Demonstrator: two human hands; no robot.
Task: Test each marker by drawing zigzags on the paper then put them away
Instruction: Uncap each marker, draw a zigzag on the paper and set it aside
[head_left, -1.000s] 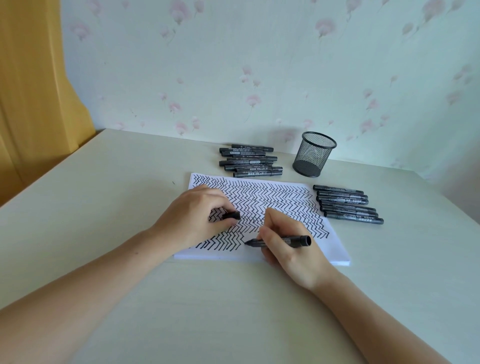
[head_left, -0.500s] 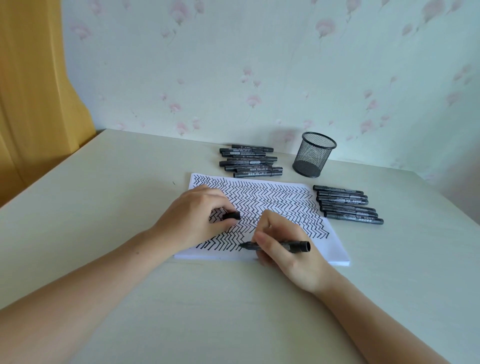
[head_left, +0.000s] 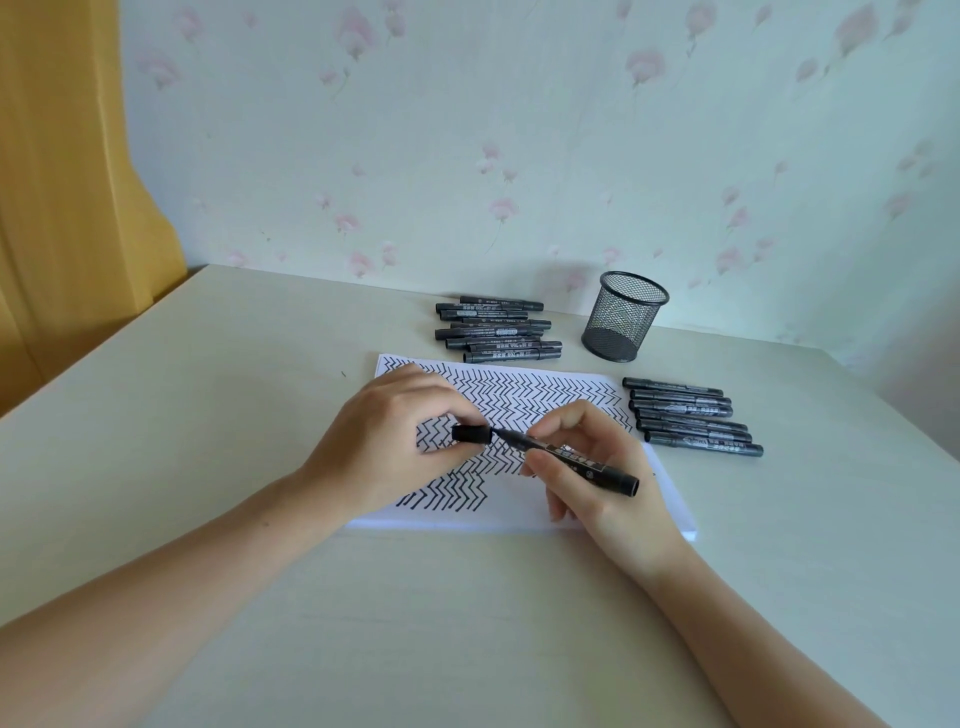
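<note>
Left hand (head_left: 387, 441) pinched cap (head_left: 471, 433); right hand (head_left: 587, 467) gripped marker (head_left: 574, 460). Tip lifted off paper (head_left: 524, 400) since earlier, now at cap mouth, not seated. Both raised above sheet. Marker rows (head_left: 498, 335) (head_left: 691, 418) and cup (head_left: 623, 317) unchanged.

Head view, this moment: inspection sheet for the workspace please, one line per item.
Surface: pale table.
Job's things: paper covered in zigzags; marker uncapped; cap at its tip; marker group behind paper; marker row beside it; mesh pen cup upright.
Clutter: nothing seen.
Hands: left hand pinches cap; right hand holds marker.
Cables: nothing seen.
Surroundings: floral wallpaper, yellow curtain.
</note>
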